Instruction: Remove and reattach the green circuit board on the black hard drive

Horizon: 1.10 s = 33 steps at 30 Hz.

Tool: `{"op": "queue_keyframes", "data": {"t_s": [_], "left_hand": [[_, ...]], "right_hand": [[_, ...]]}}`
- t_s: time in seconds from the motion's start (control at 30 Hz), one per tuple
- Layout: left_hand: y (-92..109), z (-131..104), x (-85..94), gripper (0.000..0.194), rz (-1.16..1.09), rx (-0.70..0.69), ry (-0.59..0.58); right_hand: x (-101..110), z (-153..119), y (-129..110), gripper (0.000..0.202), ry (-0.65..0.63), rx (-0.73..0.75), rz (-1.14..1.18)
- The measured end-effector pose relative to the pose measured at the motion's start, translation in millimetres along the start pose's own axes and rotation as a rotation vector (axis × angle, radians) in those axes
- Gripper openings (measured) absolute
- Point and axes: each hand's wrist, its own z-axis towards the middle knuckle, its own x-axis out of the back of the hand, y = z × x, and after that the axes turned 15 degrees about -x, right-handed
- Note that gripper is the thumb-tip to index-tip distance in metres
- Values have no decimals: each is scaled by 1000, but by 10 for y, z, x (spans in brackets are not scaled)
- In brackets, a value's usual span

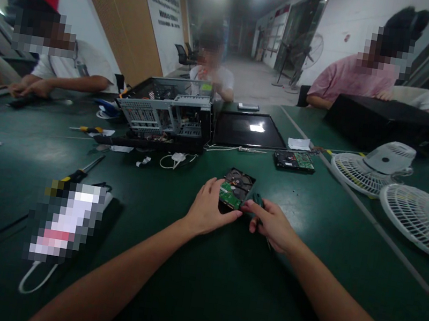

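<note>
A hard drive with a green circuit board (236,187) rests on the dark green table (161,293), in front of me. My left hand (209,208) grips its left and near side, thumb along the near edge, fingers on the far left. Beside its right near corner, my right hand (270,221) is closed around a small dark tool (257,200); the tool's exact shape is mostly hidden by the fingers. A second hard drive (294,161) lies farther back on the right.
An open computer case (165,112) and a black panel (250,129) stand behind. On the left lie a phone (66,221) and a screwdriver (77,175). White fan parts (359,170) are at right. Several people sit around the table.
</note>
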Motion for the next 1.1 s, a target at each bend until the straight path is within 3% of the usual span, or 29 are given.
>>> {"op": "queue_keyframes", "data": {"t_s": [0.13, 0.2, 0.33, 0.4, 0.6, 0.83, 1.1], "left_hand": [[52, 1, -107, 113, 80, 55, -30], [93, 13, -145, 106, 116, 52, -32], [102, 28, -137, 88, 142, 17, -6], [56, 26, -102, 84, 129, -7, 1], [-142, 29, 41, 82, -54, -170, -70], [-178, 50, 142, 84, -243, -371, -209], [-192, 25, 120, 114, -143, -258, -215]], "right_hand": [[402, 121, -52, 44, 276, 121, -57], [744, 202, -70, 40, 474, 170, -176], [1349, 338, -47, 25, 1001, 116, -629], [1503, 392, -18, 30, 1098, 75, -787], [1546, 517, 29, 41, 1063, 32, -1092], [1520, 569, 35, 43, 1033, 108, -1146], [1454, 567, 25, 37, 1023, 90, -1183]]}}
